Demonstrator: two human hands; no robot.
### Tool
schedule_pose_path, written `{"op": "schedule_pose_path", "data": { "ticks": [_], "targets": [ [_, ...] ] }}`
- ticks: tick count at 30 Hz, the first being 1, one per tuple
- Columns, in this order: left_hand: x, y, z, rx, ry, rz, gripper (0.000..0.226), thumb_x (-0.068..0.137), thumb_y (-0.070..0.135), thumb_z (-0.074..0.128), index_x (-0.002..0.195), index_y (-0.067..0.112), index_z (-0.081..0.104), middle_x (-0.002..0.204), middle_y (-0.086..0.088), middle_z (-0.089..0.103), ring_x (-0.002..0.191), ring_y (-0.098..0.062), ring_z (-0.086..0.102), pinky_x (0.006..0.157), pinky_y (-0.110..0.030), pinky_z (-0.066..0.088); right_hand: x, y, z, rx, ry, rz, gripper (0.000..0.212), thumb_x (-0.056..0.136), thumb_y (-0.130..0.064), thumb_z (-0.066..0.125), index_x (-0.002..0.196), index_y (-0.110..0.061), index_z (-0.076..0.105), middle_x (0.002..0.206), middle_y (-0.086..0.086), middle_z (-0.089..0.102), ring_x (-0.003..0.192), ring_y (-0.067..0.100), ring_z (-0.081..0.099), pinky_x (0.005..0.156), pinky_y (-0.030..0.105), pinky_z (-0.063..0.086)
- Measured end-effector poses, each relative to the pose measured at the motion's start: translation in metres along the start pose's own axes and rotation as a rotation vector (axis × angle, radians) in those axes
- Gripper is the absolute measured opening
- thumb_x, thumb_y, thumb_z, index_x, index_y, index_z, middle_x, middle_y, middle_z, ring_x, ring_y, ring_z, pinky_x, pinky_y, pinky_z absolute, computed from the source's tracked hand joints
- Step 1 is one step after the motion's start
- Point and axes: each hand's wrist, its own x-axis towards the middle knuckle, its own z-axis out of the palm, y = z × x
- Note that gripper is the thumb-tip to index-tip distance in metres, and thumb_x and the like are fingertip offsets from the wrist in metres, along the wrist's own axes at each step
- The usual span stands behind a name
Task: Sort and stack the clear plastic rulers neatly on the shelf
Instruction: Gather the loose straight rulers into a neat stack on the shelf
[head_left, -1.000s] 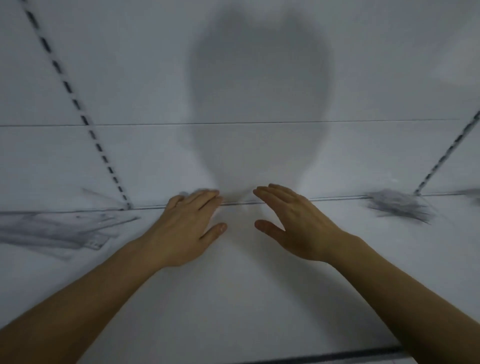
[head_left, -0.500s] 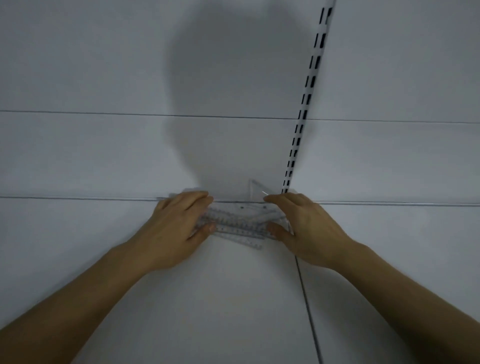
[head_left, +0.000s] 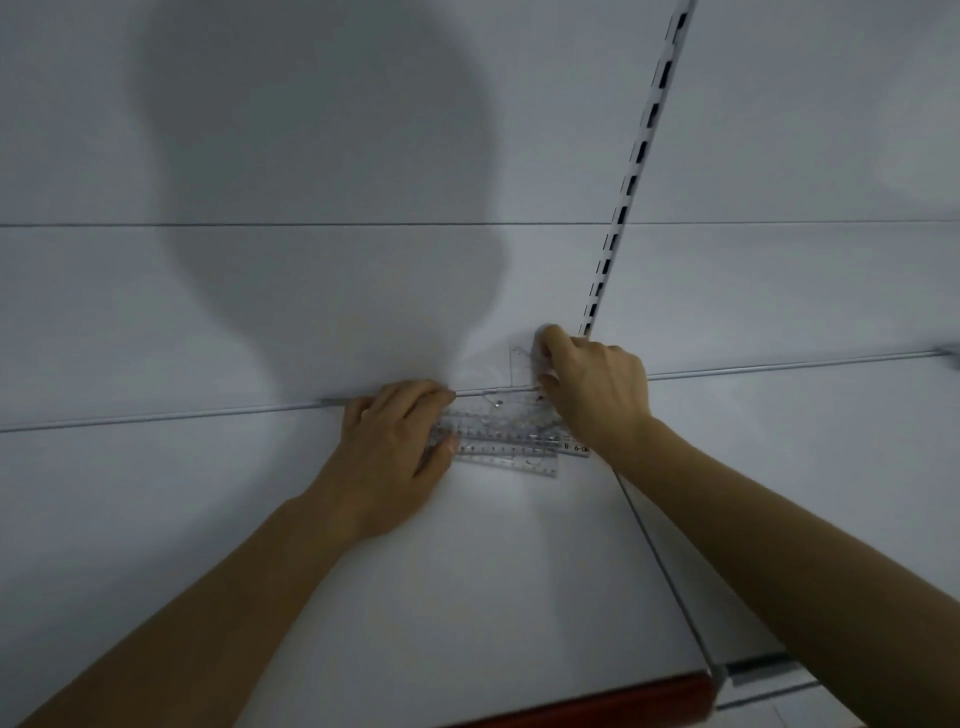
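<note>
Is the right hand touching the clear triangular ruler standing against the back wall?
Touching. The head view shows the right hand with its fingers curled over the triangular ruler, pinching its upper edge.

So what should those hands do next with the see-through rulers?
Probably the right hand should lay the clear triangle it pinches flat onto the straight rulers, which the left hand steadies; it stands against the back wall, apart from the pile.

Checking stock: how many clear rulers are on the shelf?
3 distinguishable: two straight rulers overlapping between the hands, one triangular ruler gripped by the right hand. More may be hidden.
</note>
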Motion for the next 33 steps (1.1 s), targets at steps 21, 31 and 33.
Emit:
{"op": "schedule_pose_path", "data": {
  "ticks": [21, 31, 33],
  "targets": [
    [-0.003, 0.016, -0.023, -0.739, 0.242, -0.082, 0.02, 0.106, 0.007, 0.042, 0.097, 0.023, 0.05, 0.078, 0.0, 0.069, 0.055, -0.019, 0.064, 0.057, -0.034, 0.052, -0.023, -0.027, -0.043, 0.768, -0.249, 0.025, 0.04, 0.085, -0.01, 0.077, 0.123, -0.02, 0.067, 0.107, -0.005, 0.072, 0.1, 0.007, 0.066, 0.098, 0.025, 0.052],
    [-0.008, 0.017, -0.024, -0.553, 0.204, 0.04, 0.015, 0.105, 0.014, 0.045, 0.109, 0.02, 0.059, 0.093, 0.009, 0.073, 0.062, 0.01, 0.058, 0.062, -0.011, 0.042, -0.027, 0.013, -0.037, 0.41, -0.398, -0.226, 0.038, 0.089, -0.011, 0.071, 0.125, -0.022, 0.071, 0.126, -0.005, 0.065, 0.113, 0.015, 0.06, 0.101, 0.027, 0.048],
    [-0.009, 0.018, -0.025, -0.541, 0.188, 0.042, 0.015, 0.103, 0.01, 0.048, 0.107, 0.018, 0.06, 0.095, 0.01, 0.074, 0.062, 0.01, 0.06, 0.062, -0.014, 0.047, -0.029, 0.013, -0.039, 0.4, -0.343, -0.238, 0.028, 0.093, -0.012, 0.069, 0.119, -0.022, 0.075, 0.119, -0.004, 0.071, 0.106, 0.015, 0.065, 0.096, 0.03, 0.052]
  ]
}}
